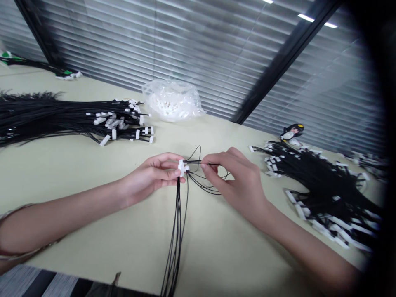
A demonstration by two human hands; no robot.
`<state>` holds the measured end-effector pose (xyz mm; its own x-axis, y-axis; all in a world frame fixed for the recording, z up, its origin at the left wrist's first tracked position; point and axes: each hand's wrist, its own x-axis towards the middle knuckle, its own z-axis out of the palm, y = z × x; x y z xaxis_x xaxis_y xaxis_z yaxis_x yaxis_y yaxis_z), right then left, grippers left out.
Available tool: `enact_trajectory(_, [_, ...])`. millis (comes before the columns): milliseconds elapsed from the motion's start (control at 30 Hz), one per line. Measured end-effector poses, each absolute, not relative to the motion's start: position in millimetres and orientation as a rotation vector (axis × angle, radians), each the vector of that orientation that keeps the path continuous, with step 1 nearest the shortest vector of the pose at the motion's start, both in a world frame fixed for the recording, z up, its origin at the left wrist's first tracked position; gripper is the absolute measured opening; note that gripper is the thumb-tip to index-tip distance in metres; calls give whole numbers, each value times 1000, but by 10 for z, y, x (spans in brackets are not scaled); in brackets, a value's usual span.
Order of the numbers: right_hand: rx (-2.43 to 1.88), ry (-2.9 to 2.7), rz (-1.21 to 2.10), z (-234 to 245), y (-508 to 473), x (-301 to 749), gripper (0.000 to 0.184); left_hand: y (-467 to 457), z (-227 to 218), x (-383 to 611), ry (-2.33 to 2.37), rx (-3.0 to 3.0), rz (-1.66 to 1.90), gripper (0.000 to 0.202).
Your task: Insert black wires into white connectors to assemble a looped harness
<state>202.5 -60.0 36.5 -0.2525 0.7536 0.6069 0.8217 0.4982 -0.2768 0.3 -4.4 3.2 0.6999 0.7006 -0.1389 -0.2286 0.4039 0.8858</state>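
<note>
My left hand [162, 171] pinches a white plastic connector [181, 168] between thumb and fingers, over the middle of the table. A smaller white connector [186, 168] shows right beside it. Several thin black wires [177, 231] hang down from the connectors past the table's front edge, and others loop out to the right. My right hand [233, 173] is closed, thumb against forefinger, on a black wire [195, 161] a short way right of the connector. The wire's tip sticks out between those fingers. Whether it joins the connector is too small to tell.
A large bundle of black wires with white connectors [62, 117] lies at the left. Behind it is a smaller bundle [31, 62]. A clear plastic bag [173, 101] of small white parts stands at the back. More wire harnesses [328, 181] and a penguin figure [292, 133] are at the right.
</note>
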Motion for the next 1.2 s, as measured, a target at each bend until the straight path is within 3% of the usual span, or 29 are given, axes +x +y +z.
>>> enact_trajectory(433, [-1172, -2141, -398, 307, -577, 2035, 8, -48, 30, 6, 553, 1004, 630, 28])
enact_trajectory(800, [-1187, -2171, -292, 247, -577, 1991, 7, -73, 37, 10, 595, 1075, 693, 16])
enact_trajectory(1200, [-1158, -2170, -269, 197, -589, 1973, 9, -81, 8, 43, 636, 1071, 738, 17])
